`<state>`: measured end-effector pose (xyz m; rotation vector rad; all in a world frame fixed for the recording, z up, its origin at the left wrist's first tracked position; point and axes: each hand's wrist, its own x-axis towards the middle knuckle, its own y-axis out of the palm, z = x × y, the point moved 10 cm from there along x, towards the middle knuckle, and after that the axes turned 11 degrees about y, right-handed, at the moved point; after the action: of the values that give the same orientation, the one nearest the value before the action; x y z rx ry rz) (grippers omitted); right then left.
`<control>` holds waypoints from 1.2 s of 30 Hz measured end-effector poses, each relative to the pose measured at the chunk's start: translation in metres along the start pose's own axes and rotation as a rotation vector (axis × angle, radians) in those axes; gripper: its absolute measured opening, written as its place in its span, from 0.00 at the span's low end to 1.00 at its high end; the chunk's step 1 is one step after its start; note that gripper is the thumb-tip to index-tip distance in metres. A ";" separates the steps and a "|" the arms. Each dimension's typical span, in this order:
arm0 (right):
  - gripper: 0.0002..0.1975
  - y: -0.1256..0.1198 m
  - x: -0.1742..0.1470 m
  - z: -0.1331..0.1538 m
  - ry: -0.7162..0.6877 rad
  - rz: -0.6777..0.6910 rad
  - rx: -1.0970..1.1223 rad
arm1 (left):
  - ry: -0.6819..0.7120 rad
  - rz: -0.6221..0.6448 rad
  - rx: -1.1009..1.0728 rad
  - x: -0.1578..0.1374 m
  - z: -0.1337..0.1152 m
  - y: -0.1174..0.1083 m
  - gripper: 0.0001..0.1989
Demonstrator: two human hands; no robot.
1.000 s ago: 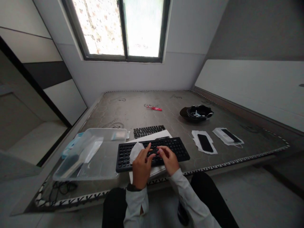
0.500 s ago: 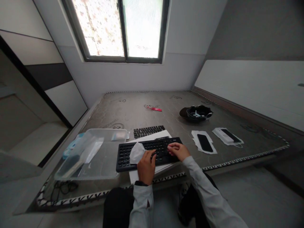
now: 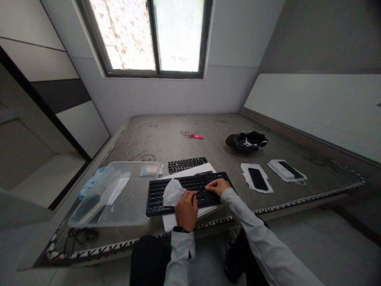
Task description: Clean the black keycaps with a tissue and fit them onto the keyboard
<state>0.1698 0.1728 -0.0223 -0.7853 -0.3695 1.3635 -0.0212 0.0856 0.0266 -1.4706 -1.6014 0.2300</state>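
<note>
A black keyboard (image 3: 157, 196) lies at a slant on a white board (image 3: 169, 222), close to the bed's front edge. Over its left half sits a crumpled white tissue (image 3: 172, 192). My left hand (image 3: 187, 208) has its fingers curled, with the tissue sticking out from its left side. Above the right part of the keys, my right hand (image 3: 218, 186) has thumb and fingertips pinched together. Whatever is between those fingertips is too small to make out. Just behind the keyboard is a separate key panel (image 3: 187, 164) with several black keys.
A clear plastic bin (image 3: 125, 218) stands at left, beside a black cable (image 3: 80, 236). At right, a phone (image 3: 257, 179) and another phone (image 3: 290, 169) rest on white cloths. Farther back are a dark cap (image 3: 247, 142) and a red packet (image 3: 195, 136).
My right hand has moved slightly left over the keys. The left hand has shifted a little right and down, its fingers curled more. The tissue stays almost in place.
</note>
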 end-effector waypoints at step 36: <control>0.08 0.006 -0.013 0.029 -0.331 0.032 -0.108 | 0.111 0.094 0.237 0.000 -0.019 0.030 0.18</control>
<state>0.1443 0.1681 -0.0035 -0.6543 -0.6975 1.5162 0.0129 0.0854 0.0177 -1.3526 -1.3679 0.3725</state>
